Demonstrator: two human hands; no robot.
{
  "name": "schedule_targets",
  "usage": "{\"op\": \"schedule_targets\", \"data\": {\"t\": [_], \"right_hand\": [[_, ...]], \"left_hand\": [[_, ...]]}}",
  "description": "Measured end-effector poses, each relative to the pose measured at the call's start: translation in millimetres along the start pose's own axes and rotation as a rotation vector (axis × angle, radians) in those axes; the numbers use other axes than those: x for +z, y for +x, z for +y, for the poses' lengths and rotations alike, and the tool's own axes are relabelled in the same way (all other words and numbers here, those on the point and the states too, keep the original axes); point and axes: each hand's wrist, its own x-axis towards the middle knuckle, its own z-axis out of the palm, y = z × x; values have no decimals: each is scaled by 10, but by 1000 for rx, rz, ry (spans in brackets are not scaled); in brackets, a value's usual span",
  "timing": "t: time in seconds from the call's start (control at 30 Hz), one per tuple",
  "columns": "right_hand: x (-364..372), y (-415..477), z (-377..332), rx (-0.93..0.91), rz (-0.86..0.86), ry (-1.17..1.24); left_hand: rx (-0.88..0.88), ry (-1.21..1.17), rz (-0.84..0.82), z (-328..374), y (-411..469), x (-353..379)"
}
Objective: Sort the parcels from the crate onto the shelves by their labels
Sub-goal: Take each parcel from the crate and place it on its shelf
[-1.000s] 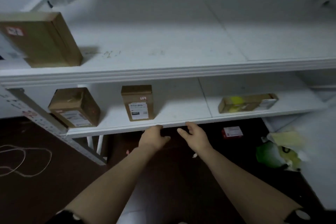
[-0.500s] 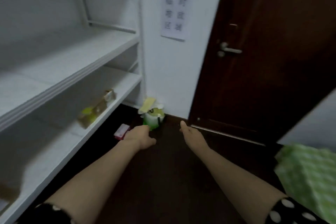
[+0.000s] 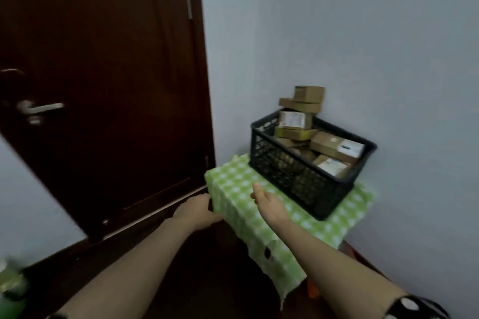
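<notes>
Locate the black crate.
Head view, right of centre: the black crate sits on the green checked cloth against the wall, right of the dark door, just beyond the right hand.

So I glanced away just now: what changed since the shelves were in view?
The view swung right, from shelves past the door to the crate of parcels on the table. The left hand and right hand came along, still empty.
</notes>
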Motion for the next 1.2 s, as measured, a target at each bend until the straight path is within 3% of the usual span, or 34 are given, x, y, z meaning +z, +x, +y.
{"op": "schedule_targets", "data": {"t": [0.2,0.53,0.8,0.97,1.2], "right_hand": [[-1266,599,724,148,160,93],[-2088,1834,1178,264,383,208],[-2510,2846,1411,408,467,177],[-2585,3181,1720,457,475,284],[-2713,3373,1971,450,452,318]], "left_hand": [[198,81,-90,1406,863,286],[285,-141,-118,2664,2654,421],[57,-436,-252,3407,4108,687],[-128,-697,-328,3669,4744,1057],[-286,-959,-378,3865,5083,1420]]}}
